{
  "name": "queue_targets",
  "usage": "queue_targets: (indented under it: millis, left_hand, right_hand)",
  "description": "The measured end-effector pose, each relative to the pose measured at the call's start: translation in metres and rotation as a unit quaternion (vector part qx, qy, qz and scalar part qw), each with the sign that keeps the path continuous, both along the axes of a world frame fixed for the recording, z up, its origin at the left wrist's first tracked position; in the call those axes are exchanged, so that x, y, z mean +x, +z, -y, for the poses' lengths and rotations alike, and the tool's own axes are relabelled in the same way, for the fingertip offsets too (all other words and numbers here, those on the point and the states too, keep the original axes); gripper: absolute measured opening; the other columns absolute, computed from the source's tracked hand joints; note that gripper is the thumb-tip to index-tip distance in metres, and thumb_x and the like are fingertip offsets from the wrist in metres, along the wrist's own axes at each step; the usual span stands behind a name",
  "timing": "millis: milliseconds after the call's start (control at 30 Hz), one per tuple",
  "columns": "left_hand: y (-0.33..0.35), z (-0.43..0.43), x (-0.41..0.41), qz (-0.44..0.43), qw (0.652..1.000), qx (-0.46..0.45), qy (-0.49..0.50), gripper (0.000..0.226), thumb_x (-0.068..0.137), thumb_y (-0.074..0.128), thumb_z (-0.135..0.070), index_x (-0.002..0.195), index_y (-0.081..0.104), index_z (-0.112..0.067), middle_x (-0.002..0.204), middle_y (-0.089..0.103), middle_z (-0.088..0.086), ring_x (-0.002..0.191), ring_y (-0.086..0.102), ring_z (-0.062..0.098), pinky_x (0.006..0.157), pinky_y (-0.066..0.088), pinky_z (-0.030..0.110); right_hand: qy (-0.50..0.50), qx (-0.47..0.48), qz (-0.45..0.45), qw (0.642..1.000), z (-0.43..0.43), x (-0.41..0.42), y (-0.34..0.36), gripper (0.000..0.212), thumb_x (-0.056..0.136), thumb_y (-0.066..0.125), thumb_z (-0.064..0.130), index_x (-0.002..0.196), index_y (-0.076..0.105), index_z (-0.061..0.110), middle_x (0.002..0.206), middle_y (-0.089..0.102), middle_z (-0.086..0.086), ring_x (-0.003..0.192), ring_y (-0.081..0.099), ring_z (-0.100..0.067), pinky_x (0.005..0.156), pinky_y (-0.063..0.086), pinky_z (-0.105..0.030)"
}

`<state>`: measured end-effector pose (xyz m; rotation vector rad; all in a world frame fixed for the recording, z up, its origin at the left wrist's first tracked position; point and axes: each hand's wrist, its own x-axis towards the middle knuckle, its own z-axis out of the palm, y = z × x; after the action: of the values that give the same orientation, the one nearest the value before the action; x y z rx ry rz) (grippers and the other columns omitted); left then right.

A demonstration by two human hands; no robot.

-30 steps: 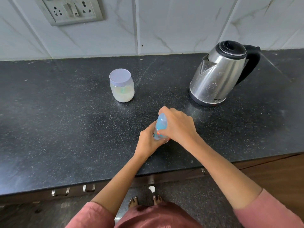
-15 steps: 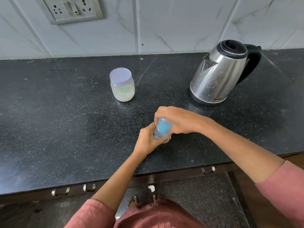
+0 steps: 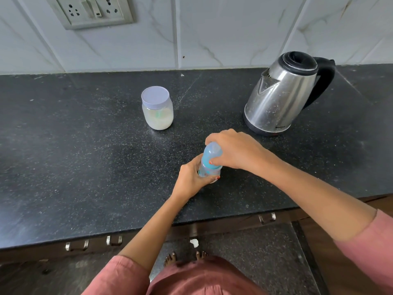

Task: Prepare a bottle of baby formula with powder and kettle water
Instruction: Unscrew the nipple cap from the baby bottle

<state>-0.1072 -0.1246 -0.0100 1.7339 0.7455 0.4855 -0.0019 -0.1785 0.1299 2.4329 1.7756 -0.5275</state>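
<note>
A small clear baby bottle (image 3: 208, 171) with a blue collar and a translucent cap (image 3: 211, 150) stands upright on the black counter (image 3: 85, 167), near its front edge. My left hand (image 3: 191, 177) wraps around the bottle's body from the left. My right hand (image 3: 234, 151) grips the cap and collar from the right and above. A clear jar of pale powder (image 3: 157, 109) with a lilac lid stands behind and to the left. The steel kettle (image 3: 282, 96), lid shut, black handle pointing right, stands at the back right.
A tiled wall with a socket plate (image 3: 93, 10) runs behind the counter. Drawer handles (image 3: 93, 242) show under the counter's front edge. My bare feet (image 3: 185, 256) stand on the speckled floor below.
My right hand has turned on the bottle's top, its wrist swinging from near me out to the right. My left hand stays on the bottle. The jar and kettle have not moved.
</note>
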Motion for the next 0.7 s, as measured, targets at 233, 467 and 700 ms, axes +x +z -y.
queue_targets:
  millis: [233,467,700]
  left_hand:
    - [-0.001,0.000,0.000,-0.008,1.000,0.010,0.002,0.047,0.069,0.078,-0.012,0.102,0.051,-0.032,0.089,0.064,-0.014,0.083,0.061,-0.003,0.077,0.049,0.016]
    - [-0.001,0.000,-0.001,-0.007,1.000,0.007,0.005,0.048,0.070,0.079,-0.013,0.104,0.050,-0.031,0.089,0.062,-0.018,0.084,0.060,-0.008,0.073,0.047,0.006]
    - [-0.003,0.000,0.000,-0.009,1.000,0.020,0.004,0.048,0.069,0.079,-0.013,0.110,0.055,-0.021,0.093,0.065,-0.009,0.086,0.063,0.005,0.077,0.050,0.018]
  right_hand:
    - [0.060,-0.011,-0.085,0.995,-0.003,0.007,-0.002,0.037,0.078,0.063,0.012,0.107,0.058,0.034,0.124,0.051,0.011,0.116,0.046,-0.015,0.082,0.045,-0.038]
    - [-0.028,0.013,0.028,0.999,-0.004,0.001,-0.006,0.056,0.082,0.056,0.054,0.130,0.048,0.026,0.130,0.050,-0.004,0.115,0.052,-0.026,0.079,0.037,-0.034]
    - [0.058,-0.041,-0.060,0.996,-0.007,-0.001,0.004,0.045,0.079,0.053,-0.005,0.111,0.060,0.026,0.126,0.051,0.001,0.107,0.053,-0.021,0.067,0.046,-0.030]
